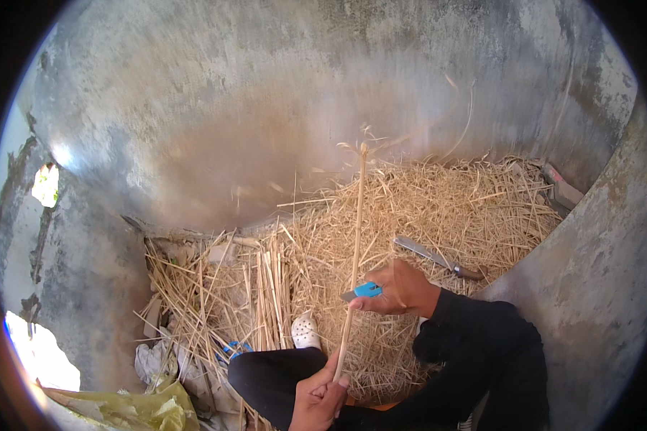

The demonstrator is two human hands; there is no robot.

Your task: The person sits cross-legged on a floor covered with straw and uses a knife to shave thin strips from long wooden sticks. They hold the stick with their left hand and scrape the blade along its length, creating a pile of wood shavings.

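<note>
My left hand (319,399) is closed round the lower end of a long pale dry stalk (357,237), which stands nearly upright in front of me with frayed strips at its top. Higher up the stalk, my right hand (399,287) grips a blue-handled utility knife (367,289). Its blade lies against the stalk, and the right thumb is just below that spot. Beyond the right hand, a knife with a wooden handle (438,257) rests on a heap of straw-like shavings (460,208).
A bundle of straight stalks (272,287) lies left of centre, with looser ones around it. A white clog (305,332) is by my left knee. Yellowish plastic sheeting (144,409) is at lower left. A grey wall (302,86) rises behind, and a slab (589,287) slopes at right.
</note>
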